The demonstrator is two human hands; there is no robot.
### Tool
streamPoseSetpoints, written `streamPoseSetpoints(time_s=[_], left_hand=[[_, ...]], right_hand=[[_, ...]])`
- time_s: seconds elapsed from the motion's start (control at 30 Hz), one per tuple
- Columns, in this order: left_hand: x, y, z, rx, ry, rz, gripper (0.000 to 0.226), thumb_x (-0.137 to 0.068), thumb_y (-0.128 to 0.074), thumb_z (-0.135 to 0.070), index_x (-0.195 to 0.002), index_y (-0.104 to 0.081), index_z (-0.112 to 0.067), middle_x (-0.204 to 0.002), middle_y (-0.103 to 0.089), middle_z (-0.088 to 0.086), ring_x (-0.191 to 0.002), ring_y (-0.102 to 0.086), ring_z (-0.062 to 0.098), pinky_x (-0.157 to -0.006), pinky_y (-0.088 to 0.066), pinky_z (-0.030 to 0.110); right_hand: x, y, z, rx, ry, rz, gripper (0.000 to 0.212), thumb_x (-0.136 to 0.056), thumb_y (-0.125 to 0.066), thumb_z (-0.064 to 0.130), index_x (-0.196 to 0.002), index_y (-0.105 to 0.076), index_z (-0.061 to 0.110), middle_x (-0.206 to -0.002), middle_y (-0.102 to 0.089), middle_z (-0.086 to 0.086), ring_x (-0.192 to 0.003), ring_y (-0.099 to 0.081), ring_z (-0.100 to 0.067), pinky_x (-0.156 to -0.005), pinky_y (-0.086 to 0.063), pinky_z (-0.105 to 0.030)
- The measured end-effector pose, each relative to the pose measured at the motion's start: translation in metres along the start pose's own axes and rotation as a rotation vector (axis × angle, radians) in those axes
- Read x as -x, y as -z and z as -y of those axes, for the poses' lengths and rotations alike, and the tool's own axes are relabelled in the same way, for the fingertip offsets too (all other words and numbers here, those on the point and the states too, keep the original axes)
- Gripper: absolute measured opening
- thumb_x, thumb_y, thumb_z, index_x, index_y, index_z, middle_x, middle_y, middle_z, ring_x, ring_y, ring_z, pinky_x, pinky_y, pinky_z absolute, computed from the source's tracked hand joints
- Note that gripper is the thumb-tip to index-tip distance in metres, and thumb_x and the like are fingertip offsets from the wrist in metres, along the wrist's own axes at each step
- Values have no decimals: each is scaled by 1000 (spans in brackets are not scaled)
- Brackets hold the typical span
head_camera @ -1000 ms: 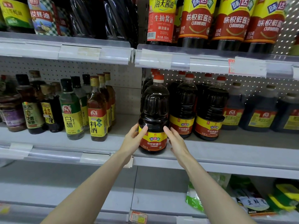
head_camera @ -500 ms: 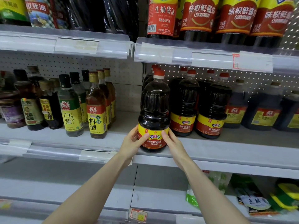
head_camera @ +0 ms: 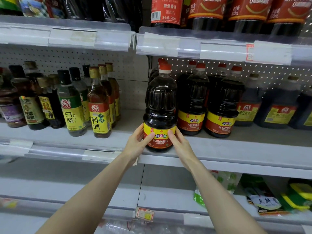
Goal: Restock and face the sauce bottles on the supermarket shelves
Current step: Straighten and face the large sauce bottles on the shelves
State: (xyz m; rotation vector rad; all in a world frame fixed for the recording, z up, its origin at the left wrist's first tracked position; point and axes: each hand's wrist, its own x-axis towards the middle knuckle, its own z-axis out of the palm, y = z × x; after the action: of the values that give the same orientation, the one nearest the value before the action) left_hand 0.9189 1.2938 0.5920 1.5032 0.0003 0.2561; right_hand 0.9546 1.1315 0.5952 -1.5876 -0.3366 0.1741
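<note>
Both hands, left hand (head_camera: 137, 142) and right hand (head_camera: 179, 143), grip soy sauce bottle (head_camera: 160, 112) at label, frame centre, near shelf (head_camera: 236, 154) front edge. Risk: overpull tips bottle off edge; twist knocks neighbour bottle (head_camera: 192, 102).

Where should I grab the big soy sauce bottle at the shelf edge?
Grip the soy sauce bottle low, around its labelled base, from the front, one hand each side, as the left hand and right hand do: it stands tall and upright, too broad for one hand.
</note>
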Motion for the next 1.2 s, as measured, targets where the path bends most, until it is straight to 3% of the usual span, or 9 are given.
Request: streamPoseSetpoints(time_s=[0.17,0.3,0.43,0.57,0.83,0.93,1.03,1.1,1.2], left_hand=[[6,0,-15,-71,33,10,40,-90,-63,-15,-125,-52,-32,-122,-62,-11,-114,-57,6,-96,-48,25],[31,-3,-28,-158,109,-167,64,-89,-65,-27,-146,-37,-15,-138,-50,5,-118,-50,14,-90,-40,27],[65,-14,-28,-202,83,-196,56,-89,-66,-29,-139,-46,-18,-128,-56,4,-104,-57,9,-74,-44,15],[100,-28,-7,-215,148,-182,54,-87,-67,-30,-137,-49,-19,-121,-60,-1,-106,-59,8,-73,-43,9],[167,-45,94,-210,377,-172,49,-90,-64,-28,-135,-50,-16,-114,-63,0,-89,-60,-5,-69,-46,11],[193,-45,144,-201,452,-185,43,-91,-63,-20,-131,-52,-11,-96,-64,-6,-73,-60,-12,-67,-44,5],[222,-40,199,-185,572,-203,41,-90,-64,-21,-129,-54,-14,-95,-62,-7,-80,-59,-4,-65,-45,4],[244,-38,236,-174,648,-209,38,-90,-63,-22,-127,-53,-17,-100,-62,-2,-86,-59,4,-67,-46,8],[276,-33,291,-182,742,-188,27,-92,-61,-17,-118,-55,-13,-95,-61,4,-84,-57,10,-65,-44,8]], right_hand=[[7,1,-3,29,26,-71,60,-92,-56,43,-147,-36,29,-139,-48,13,-128,-45,-7,-99,-41,-21],[28,5,4,20,43,-130,54,-94,-58,28,-144,-40,17,-127,-50,12,-119,-47,-2,-79,-39,1],[54,14,4,41,44,-183,55,-91,-63,30,-140,-47,12,-131,-56,1,-116,-53,-6,-77,-41,-2],[84,26,-16,60,10,-186,46,-89,-66,29,-131,-56,14,-113,-61,7,-97,-57,8,-77,-42,-3],[146,45,-125,85,-211,-149,35,-88,-66,28,-121,-61,15,-105,-66,4,-94,-62,-7,-82,-46,-18],[169,45,-179,86,-317,-129,31,-89,-66,21,-119,-60,13,-99,-66,8,-89,-61,-2,-82,-47,-18],[196,40,-237,104,-430,-126,21,-88,-67,21,-109,-63,19,-98,-68,4,-87,-61,-6,-80,-44,-23],[217,34,-276,112,-519,-118,19,-88,-68,25,-106,-64,23,-95,-67,10,-90,-62,-7,-78,-44,-19],[247,25,-330,109,-633,-124,28,-88,-68,22,-114,-64,12,-92,-66,11,-82,-61,7,-72,-43,-7]])
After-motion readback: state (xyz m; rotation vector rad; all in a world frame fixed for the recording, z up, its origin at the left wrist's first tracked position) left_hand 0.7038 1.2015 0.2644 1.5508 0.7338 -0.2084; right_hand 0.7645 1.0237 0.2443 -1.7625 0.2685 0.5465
